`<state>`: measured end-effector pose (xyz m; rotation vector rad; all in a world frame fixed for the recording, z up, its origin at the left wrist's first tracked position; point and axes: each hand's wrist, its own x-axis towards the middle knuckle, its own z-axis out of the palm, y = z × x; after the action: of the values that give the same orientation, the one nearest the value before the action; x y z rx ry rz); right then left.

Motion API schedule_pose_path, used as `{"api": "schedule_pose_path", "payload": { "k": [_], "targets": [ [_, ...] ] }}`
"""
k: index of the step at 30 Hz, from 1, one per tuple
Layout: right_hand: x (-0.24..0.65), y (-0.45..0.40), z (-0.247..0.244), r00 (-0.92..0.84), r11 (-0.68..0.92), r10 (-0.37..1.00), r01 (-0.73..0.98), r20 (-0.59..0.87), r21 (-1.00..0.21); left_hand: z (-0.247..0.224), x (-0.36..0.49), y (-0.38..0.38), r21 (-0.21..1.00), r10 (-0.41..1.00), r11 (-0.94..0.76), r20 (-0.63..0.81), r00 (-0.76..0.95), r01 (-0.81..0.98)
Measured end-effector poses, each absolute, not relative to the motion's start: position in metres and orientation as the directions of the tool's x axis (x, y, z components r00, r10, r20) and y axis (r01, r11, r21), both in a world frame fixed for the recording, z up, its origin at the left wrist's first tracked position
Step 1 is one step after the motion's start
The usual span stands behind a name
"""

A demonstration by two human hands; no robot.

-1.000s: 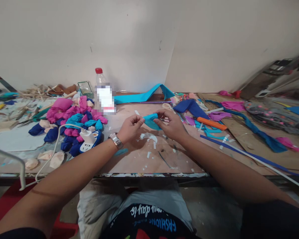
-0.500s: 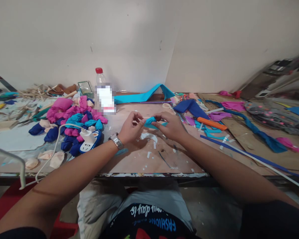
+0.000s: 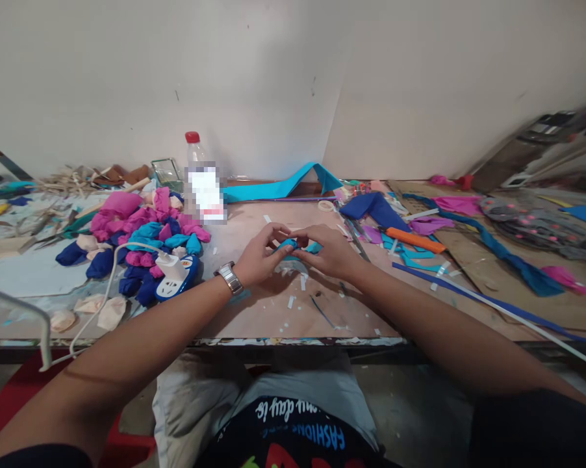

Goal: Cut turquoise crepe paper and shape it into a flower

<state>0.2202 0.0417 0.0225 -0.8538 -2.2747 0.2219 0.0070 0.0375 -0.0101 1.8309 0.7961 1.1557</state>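
Observation:
A small twisted piece of turquoise crepe paper (image 3: 288,245) is pinched between my two hands, just above the table. My left hand (image 3: 262,252), with a metal watch (image 3: 229,278) on the wrist, closes its thumb and fingers on the left part of it. My right hand (image 3: 329,252) grips the right part, its thumb and fingertips pressed close to the left fingertips. Most of the paper is hidden behind the fingers. Small white scraps (image 3: 292,302) lie on the table (image 3: 268,318) below.
Left lies a heap of pink, blue and turquoise crinkled bundles (image 3: 141,224) with a power strip (image 3: 176,276). A bottle (image 3: 195,151) and a lit phone (image 3: 206,188) stand behind. Right are an orange-handled cutter (image 3: 414,240), blue strips (image 3: 468,296) and cardboard (image 3: 473,260).
My hands have come closer together, and the fingertips now meet around the turquoise paper. Less of the paper shows than before.

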Motion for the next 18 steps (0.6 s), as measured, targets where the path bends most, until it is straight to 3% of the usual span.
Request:
{"api": "schedule_pose_path", "payload": {
  "k": [11, 18],
  "targets": [
    [0.2184, 0.0405, 0.0221, -0.422, 0.714, 0.69, 0.532, 0.588, -0.456, -0.0047, 0.0093, 0.0392, 0.959, 0.897, -0.259, 0.282, 0.342, -0.111],
    [0.2189, 0.0405, 0.022, -0.408, 0.706, 0.692, 0.555, 0.596, -0.439, -0.0077, 0.0072, 0.0403, 0.96, 0.888, -0.275, 0.278, 0.368, -0.062]
  ]
}}
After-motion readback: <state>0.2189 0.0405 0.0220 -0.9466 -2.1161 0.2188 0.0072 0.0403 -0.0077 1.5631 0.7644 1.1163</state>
